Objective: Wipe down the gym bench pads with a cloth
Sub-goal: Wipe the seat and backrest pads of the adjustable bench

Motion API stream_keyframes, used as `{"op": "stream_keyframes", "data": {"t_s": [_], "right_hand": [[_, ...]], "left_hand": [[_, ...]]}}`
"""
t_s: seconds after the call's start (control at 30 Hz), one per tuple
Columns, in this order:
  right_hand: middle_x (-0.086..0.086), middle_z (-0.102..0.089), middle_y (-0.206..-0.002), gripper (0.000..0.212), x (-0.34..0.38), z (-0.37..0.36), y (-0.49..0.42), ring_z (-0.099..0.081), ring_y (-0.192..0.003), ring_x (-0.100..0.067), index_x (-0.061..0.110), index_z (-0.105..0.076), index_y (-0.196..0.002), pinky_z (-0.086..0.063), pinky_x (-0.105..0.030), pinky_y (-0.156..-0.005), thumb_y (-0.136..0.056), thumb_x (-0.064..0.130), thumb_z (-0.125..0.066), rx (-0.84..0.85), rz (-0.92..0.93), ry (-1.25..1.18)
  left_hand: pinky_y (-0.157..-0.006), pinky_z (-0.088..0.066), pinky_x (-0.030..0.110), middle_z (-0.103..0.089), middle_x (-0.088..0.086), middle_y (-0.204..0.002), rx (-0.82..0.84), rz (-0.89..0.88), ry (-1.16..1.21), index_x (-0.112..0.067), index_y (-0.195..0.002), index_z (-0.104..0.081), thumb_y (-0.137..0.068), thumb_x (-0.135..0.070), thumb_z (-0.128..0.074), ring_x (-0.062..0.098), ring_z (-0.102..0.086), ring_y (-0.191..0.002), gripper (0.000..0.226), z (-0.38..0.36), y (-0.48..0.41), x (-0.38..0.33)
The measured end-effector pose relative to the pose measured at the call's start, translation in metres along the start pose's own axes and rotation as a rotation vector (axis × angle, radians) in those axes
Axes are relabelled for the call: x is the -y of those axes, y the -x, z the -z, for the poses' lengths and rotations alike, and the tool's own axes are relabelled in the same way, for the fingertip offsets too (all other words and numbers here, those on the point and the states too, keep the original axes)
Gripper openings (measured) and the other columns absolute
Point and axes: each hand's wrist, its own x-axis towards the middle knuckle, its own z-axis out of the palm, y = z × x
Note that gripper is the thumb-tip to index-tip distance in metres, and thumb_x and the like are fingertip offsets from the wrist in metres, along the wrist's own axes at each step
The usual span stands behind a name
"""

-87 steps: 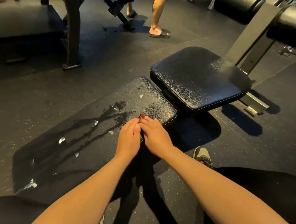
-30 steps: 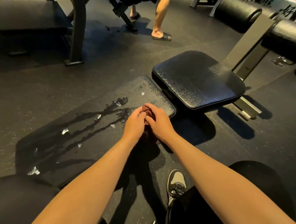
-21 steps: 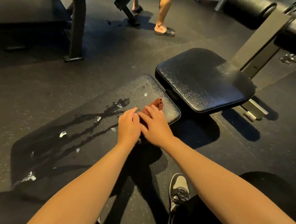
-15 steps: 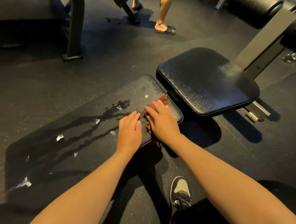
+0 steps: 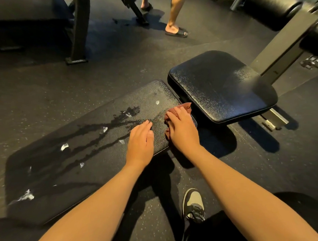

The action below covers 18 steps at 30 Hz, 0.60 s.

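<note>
From the head view, the long back pad of the bench lies flat and low, running from the lower left up towards the centre. Dark wet streaks and small white flecks are scattered along its surface. The reddish-brown cloth sits bunched at the far right corner of this pad, just beside the gap to the raised seat pad. The right hand lies over the cloth and presses it down with fairly straight fingers, so only its edges show past the fingertips and by the thumb. The left hand rests flat and relaxed on the pad just left of the cloth, holding nothing and apart from the right hand. Both forearms reach in from the bottom edge and hide the near edge of the pad and part of the floor. A grey and black shoe stands on the floor between the arms. Behind the seat pad a slanted grey frame bar rises towards black roller pads. Farther back are a dark upright post and another person's bare leg in a black sandal.
</note>
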Motion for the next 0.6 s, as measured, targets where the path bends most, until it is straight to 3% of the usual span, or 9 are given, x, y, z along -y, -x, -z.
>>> {"op": "stream_keyframes", "data": {"t_s": [0.1, 0.23, 0.3, 0.37, 0.47, 0.6], "right_hand": [[-0.008, -0.051, -0.141, 0.036, 0.02, -0.008, 0.015, -0.037, -0.139, -0.03, 0.012, -0.062, -0.129, -0.037, -0.049, -0.113, -0.094, 0.019, -0.058, -0.079, -0.025, -0.034], [-0.007, -0.053, -0.139, 0.043, 0.032, -0.011, 0.039, -0.039, -0.138, -0.028, 0.013, -0.06, -0.132, -0.032, -0.042, -0.117, -0.089, 0.015, -0.061, 0.027, 0.207, -0.077], [-0.006, -0.054, -0.136, 0.043, 0.022, -0.006, 0.028, -0.043, -0.132, -0.027, 0.014, -0.06, -0.132, -0.037, -0.044, -0.113, -0.089, 0.014, -0.06, 0.043, 0.303, -0.037], [-0.005, -0.054, -0.134, 0.036, 0.011, -0.003, 0.009, -0.045, -0.127, -0.026, 0.015, -0.062, -0.127, -0.041, -0.047, -0.107, -0.091, 0.015, -0.058, 0.02, 0.218, -0.024], [-0.007, -0.049, -0.141, 0.035, 0.015, 0.0, -0.002, -0.037, -0.137, -0.03, 0.014, -0.06, -0.131, -0.036, -0.051, -0.113, -0.097, 0.02, -0.054, -0.031, -0.017, -0.028], [-0.004, -0.053, -0.136, 0.036, 0.037, -0.01, 0.012, -0.041, -0.131, -0.026, 0.015, -0.06, -0.13, -0.039, -0.044, -0.111, -0.095, 0.017, -0.056, 0.062, 0.194, -0.093]], "left_hand": [[-0.116, -0.014, 0.019, -0.045, -0.002, -0.153, 0.005, 0.007, 0.019, -0.015, -0.147, -0.05, -0.105, -0.029, -0.03, 0.012, -0.031, -0.144, 0.048, -0.001, 0.0, 0.0], [-0.117, -0.017, 0.021, -0.047, 0.001, -0.152, 0.001, 0.013, 0.044, -0.014, -0.146, -0.051, -0.102, -0.033, -0.026, 0.013, -0.033, -0.142, 0.054, -0.001, -0.001, -0.003], [-0.117, -0.015, 0.02, -0.047, 0.001, -0.152, 0.01, 0.002, 0.036, -0.013, -0.146, -0.05, -0.102, -0.034, -0.025, 0.013, -0.033, -0.143, 0.055, -0.001, -0.001, -0.002], [-0.116, -0.012, 0.018, -0.044, 0.0, -0.154, 0.023, -0.001, 0.013, -0.014, -0.147, -0.049, -0.104, -0.034, -0.025, 0.013, -0.03, -0.144, 0.054, -0.001, 0.0, 0.0], [-0.117, -0.013, 0.021, -0.042, -0.001, -0.155, 0.034, 0.024, 0.024, -0.014, -0.149, -0.047, -0.108, -0.028, -0.029, 0.013, -0.028, -0.145, 0.047, -0.001, -0.001, -0.001], [-0.12, -0.026, 0.034, -0.05, 0.002, -0.149, 0.004, 0.034, 0.101, -0.013, -0.145, -0.051, -0.103, -0.034, -0.025, 0.018, -0.038, -0.14, 0.053, 0.001, -0.006, -0.001]]}}
